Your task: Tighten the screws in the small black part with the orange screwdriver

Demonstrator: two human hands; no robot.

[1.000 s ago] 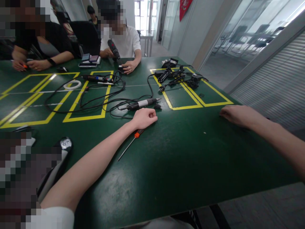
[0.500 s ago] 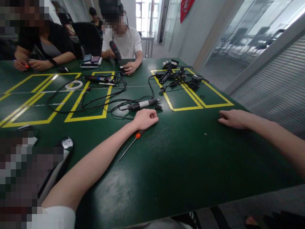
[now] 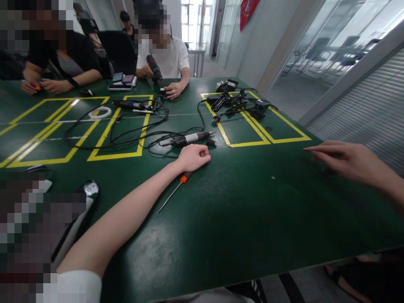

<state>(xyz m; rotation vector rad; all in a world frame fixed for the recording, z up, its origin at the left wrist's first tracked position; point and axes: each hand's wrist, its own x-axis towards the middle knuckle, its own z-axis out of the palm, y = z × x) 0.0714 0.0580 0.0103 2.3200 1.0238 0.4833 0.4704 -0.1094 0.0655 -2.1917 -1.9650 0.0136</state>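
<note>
My left hand (image 3: 195, 156) rests on the green table with its fingers curled closed. From beneath it a screwdriver (image 3: 184, 179) with a dark handle, orange collar and metal shaft points toward the lower left; the handle runs into the curled hand, and its end is hidden. Just beyond that hand lies an electric screwdriver (image 3: 191, 138) with a grey and black body and a black cable. At the table's right side, my right hand (image 3: 344, 156) is held with fingers stretched forward, holding nothing visible. A small dark patch (image 3: 328, 172) shows under it, object or shadow, I cannot tell.
Black cables and plugs (image 3: 232, 102) lie in a heap within yellow tape outlines. A second electric screwdriver (image 3: 131, 104) and a white ring (image 3: 99, 112) are farther left. Across the table one person holds a power driver (image 3: 154, 67); another person sits left. A black-and-white object (image 3: 91, 189) lies near left.
My right hand has shifted right and lifted a little, its fingers straightening from a curled shape, and a dark patch now shows below it. My left hand and the screwdriver have stayed put.
</note>
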